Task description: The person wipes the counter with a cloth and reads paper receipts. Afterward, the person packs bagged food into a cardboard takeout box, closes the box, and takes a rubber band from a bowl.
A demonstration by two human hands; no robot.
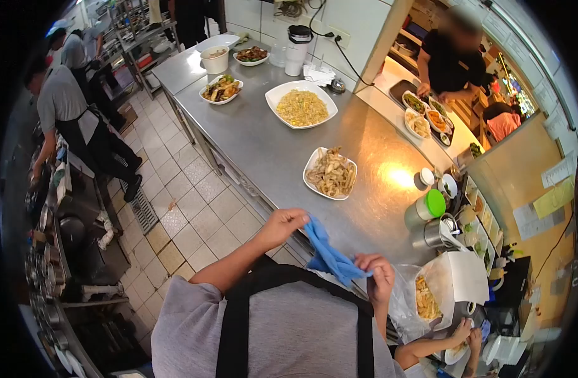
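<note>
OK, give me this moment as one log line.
left hand: pinching blue cloth | right hand: holding its other end | cloth: slanting between hands | table: bowl ahead, rice plate farther

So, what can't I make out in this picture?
All in the head view:
- Blue cloth between left hand and right hand: full shape hidden by its folds.
- Green-lidded container: contents hidden by the lid.
- Wall paper: writing too small.
- Co-worker's arm, lower right: most of the body cut off by the bottom edge.
</note>
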